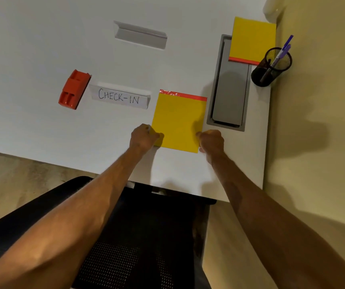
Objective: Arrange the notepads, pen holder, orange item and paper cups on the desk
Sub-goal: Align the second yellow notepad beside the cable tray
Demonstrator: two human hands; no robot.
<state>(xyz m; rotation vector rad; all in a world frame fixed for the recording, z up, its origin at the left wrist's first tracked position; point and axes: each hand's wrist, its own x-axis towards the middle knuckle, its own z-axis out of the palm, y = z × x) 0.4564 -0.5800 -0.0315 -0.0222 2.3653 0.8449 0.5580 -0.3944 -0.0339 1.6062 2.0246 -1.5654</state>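
Note:
A yellow notepad [179,119] with a red top strip lies on the white desk [42,49] near its front edge. My left hand [143,138] pinches its near left corner and my right hand [211,141] pinches its near right corner. A second yellow notepad [252,39] lies at the back right, partly over the grey cable hatch [229,88]. The black mesh pen holder [271,66] with purple pens stands at the desk's right edge. An orange item [73,89] lies to the left. No paper cups show clearly.
A folded card reading "CHECK-IN" [119,97] stands between the orange item and the near notepad. Another blank folded card [140,34] stands farther back. A black mesh chair [138,236] sits under the desk's front edge. A wall [323,122] runs along the right.

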